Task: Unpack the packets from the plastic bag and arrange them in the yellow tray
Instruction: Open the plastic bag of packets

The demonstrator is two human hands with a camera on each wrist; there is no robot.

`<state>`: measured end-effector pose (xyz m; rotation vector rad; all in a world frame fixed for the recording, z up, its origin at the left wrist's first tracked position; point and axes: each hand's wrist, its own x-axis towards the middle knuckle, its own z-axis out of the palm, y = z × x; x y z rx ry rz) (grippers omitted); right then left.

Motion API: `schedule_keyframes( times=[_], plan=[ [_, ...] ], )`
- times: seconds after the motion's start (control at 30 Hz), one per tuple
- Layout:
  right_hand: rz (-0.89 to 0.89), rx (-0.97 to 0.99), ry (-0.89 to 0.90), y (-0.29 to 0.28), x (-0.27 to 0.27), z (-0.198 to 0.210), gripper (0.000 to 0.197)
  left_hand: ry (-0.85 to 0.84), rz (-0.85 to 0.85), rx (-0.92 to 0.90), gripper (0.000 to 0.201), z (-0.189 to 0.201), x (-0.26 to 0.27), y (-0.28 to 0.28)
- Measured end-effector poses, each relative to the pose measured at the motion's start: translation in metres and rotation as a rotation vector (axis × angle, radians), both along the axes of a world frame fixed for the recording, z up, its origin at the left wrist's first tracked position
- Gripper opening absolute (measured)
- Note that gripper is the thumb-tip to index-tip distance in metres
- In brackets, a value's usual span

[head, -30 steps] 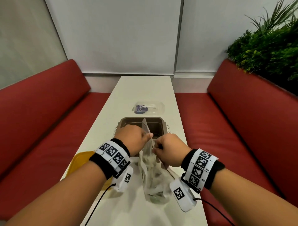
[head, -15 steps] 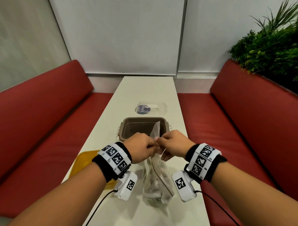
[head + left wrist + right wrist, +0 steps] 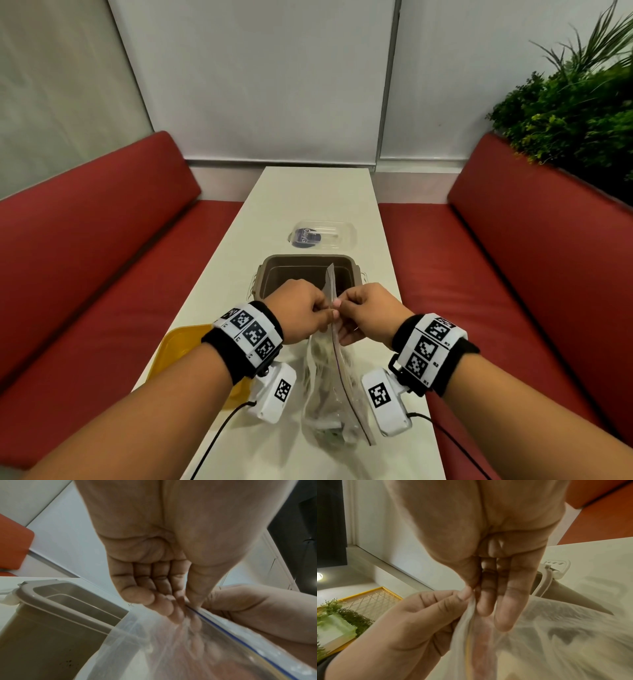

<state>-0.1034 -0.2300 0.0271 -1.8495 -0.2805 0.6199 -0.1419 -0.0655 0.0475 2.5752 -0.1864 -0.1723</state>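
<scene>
Both hands (image 3: 423,622) pinch the plastic bag (image 3: 547,635) (top edge).

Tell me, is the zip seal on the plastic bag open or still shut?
Apparently still shut: the left hand and right hand pinch the plastic bag at its top, and its zip line runs unbroken.

We count one clear zip-seal plastic bag (image 3: 329,387) standing on one long white table (image 3: 308,198). The pale packets (image 3: 323,363) inside it overlap behind crumpled film, so we cannot give their number; there appear to be several. We count one yellow plastic tray (image 3: 178,346), one open brown rectangular container (image 3: 301,274), and one clear plastic lid (image 3: 323,234). Two hands: one left hand (image 3: 299,313), one right hand (image 3: 370,313). Two red padded benches (image 3: 102,240).
</scene>
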Motion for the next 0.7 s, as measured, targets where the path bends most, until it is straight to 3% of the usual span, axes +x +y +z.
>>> schedule_keyframes(
  times=[0.2,0.37,0.53,0.7],
  plan=[
    [-0.007,-0.063,-0.040,0.001,0.002,0.002,0.026,-0.006,0.042,-0.005,0.030,0.003,0.000,-0.005],
    [-0.030,-0.146,-0.105,0.000,0.001,0.010,0.022,-0.004,0.122,-0.072,0.017,0.003,0.000,-0.002],
    [-0.023,-0.189,-0.155,0.003,-0.002,0.011,0.019,0.007,0.176,-0.072,0.020,-0.001,0.000,-0.002],
    [0.011,-0.328,-0.280,0.006,-0.001,0.010,0.019,0.009,0.187,0.053,0.023,-0.001,0.002,-0.007]
  ],
)
